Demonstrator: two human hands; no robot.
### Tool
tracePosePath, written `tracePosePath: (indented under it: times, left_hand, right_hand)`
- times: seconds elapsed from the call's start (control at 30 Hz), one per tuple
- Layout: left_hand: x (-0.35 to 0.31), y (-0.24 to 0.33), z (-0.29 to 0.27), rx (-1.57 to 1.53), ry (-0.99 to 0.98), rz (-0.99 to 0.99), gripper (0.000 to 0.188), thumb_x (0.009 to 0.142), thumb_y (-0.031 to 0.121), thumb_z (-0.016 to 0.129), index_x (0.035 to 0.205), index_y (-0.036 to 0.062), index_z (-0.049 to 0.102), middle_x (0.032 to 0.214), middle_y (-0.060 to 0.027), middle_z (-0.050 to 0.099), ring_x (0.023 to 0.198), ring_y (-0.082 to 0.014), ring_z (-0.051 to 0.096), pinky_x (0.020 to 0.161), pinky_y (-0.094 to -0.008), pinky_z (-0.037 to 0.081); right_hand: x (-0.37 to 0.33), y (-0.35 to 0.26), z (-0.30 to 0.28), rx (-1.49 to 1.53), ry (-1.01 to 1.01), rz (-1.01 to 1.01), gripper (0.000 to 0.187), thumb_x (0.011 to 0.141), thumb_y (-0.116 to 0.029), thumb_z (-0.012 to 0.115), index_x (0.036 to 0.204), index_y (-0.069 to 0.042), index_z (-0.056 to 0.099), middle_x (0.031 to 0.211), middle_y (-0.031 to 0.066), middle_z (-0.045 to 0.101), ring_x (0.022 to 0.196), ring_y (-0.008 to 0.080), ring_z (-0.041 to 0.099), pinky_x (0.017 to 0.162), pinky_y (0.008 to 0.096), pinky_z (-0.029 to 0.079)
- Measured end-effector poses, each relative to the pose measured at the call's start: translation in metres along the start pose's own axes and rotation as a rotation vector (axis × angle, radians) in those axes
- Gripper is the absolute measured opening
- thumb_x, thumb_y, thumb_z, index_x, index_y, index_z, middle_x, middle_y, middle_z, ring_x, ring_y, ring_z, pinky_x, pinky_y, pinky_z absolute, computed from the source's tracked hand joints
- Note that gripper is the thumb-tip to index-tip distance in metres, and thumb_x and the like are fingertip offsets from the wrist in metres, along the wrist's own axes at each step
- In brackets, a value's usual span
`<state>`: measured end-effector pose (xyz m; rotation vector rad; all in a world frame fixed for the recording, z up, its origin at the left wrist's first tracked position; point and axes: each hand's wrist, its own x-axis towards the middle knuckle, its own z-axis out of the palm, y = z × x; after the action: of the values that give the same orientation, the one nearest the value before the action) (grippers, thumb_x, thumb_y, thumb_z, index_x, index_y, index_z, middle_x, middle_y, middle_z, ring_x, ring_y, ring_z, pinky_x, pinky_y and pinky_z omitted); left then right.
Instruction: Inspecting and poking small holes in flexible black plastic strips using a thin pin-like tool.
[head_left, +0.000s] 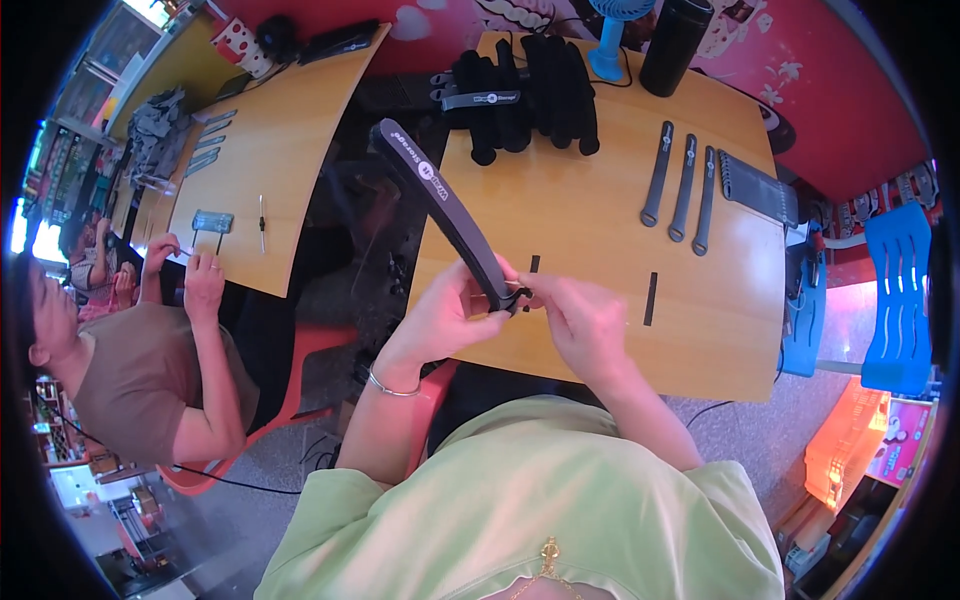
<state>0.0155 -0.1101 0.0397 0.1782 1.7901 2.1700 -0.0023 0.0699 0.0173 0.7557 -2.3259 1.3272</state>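
My left hand point(445, 322) is closed around the lower end of a dark grey strap point(440, 205) with pale printing. The strap's long free end rises up and to the left, slightly curved, above the table's near edge. At the strap's lower end, the fingers of my right hand point(588, 322) are pinched together beside a small black piece. Whatever those fingers grip is too small and covered to make out. On the table, a short black strip point(651, 299) lies right of my right hand, and another black strip point(534, 266) shows just beyond my fingertips.
Three grey straps point(684, 188) lie beside a dark spiral-bound pad point(757, 188) on the wooden table point(560, 210). Bundled black straps point(500, 105), a blue fan point(608, 45) and a black tumbler point(676, 45) stand behind. A co-worker point(150, 370) sits left at another table; a blue chair point(895, 300) is right.
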Motion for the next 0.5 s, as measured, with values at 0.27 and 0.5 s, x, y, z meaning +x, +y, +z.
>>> tracePosePath:
  times: [0.27,0.5]
  left_hand:
    - [0.006,-0.008,0.002,-0.135,0.014,0.033,0.033,0.077,-0.01,0.058,0.105,0.0022,0.046,0.096,-0.0054,0.055,0.093,-0.0137,0.059,0.082,-0.0282,0.048]
    - [0.007,-0.004,0.009,0.034,0.119,-0.017,0.025,0.081,0.0,0.063,0.105,-0.0027,0.055,0.089,-0.0082,0.064,0.08,-0.0147,0.064,0.074,-0.0265,0.05]
  right_hand:
    - [0.001,-0.011,-0.001,-0.124,0.012,-0.112,0.026,0.07,-0.002,0.065,0.094,-0.012,0.063,0.066,0.0019,0.062,0.058,0.0179,0.062,0.049,0.0286,0.047]
    - [-0.002,-0.007,0.001,-0.073,0.042,-0.039,0.026,0.07,-0.001,0.065,0.093,-0.013,0.062,0.066,0.003,0.062,0.059,0.0188,0.062,0.049,0.0287,0.047]
